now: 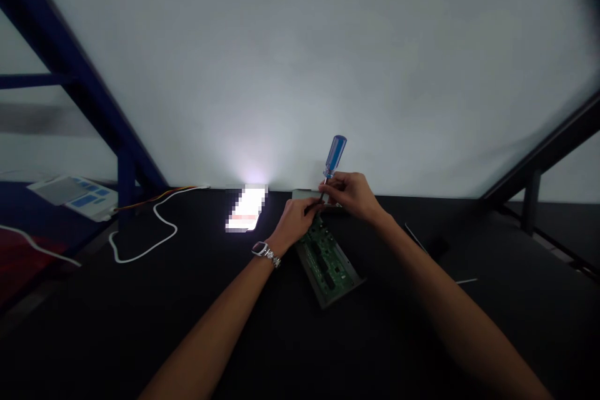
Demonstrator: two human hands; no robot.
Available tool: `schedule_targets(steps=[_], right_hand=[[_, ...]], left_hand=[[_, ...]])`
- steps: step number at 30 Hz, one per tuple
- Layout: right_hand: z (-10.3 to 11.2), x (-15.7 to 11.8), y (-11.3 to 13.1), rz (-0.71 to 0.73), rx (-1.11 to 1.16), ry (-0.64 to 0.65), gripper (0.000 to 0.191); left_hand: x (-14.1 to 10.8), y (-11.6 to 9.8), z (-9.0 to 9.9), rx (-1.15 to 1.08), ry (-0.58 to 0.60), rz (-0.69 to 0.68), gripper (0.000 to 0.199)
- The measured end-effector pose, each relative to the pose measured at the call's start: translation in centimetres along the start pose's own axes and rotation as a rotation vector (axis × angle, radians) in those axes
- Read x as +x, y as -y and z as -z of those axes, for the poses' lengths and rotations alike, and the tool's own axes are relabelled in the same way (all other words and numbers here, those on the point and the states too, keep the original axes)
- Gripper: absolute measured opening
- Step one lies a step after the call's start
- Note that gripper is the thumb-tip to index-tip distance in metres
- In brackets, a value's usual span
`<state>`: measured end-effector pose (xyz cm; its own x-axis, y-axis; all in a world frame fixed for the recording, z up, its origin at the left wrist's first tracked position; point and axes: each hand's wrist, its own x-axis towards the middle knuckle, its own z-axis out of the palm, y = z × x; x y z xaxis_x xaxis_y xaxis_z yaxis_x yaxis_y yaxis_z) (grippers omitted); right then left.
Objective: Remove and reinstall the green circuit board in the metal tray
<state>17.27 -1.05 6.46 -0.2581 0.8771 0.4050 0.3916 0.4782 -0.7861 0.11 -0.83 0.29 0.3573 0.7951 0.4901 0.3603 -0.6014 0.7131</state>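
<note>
A screwdriver (335,153) with a clear blue handle stands nearly upright, tilted a little to the right. My right hand (354,192) pinches its shaft just below the handle. Under my hands lies a green circuit board (327,259) in a metal tray-like frame (323,300), set at a slant on the black table. At the board's far end is my left hand (296,219), its fingers closed close to the screwdriver's lower shaft. What those fingers grip is hidden, and so is the screwdriver's tip. A silver watch (266,251) is on my left wrist.
A phone-like lit screen (247,207), blurred out, stands left of my hands against the pale wall (300,75). A white cable (145,256) loops farther left. Behind my right forearm lie thin strips (466,280). Dark blue frame bars (89,75) slant up at the left.
</note>
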Motion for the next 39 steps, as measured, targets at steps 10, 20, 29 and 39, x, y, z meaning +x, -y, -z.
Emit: schedule_targets(steps=[10, 20, 29, 39], right_hand=[[-0.6, 0.2, -0.1, -0.01, 0.124, -0.073, 0.036], [0.2, 0.7, 0.3, -0.048, 0.343, 0.024, 0.032], [-0.3, 0.6, 0.2, 0.013, 0.215, -0.083, 0.035], [-0.3, 0.5, 0.0, 0.064, 0.091, -0.123, 0.031]], left_hand=[[-0.1, 0.6, 0.1, -0.062, 0.026, 0.024, 0.025], [-0.3, 0.6, 0.2, -0.054, 0.013, 0.015, 0.023], [-0.9, 0.2, 0.8, 0.069, -0.055, -0.013, 0.012], [-1.5, 1.5, 1.2, 0.234, 0.028, 0.033, 0.012]])
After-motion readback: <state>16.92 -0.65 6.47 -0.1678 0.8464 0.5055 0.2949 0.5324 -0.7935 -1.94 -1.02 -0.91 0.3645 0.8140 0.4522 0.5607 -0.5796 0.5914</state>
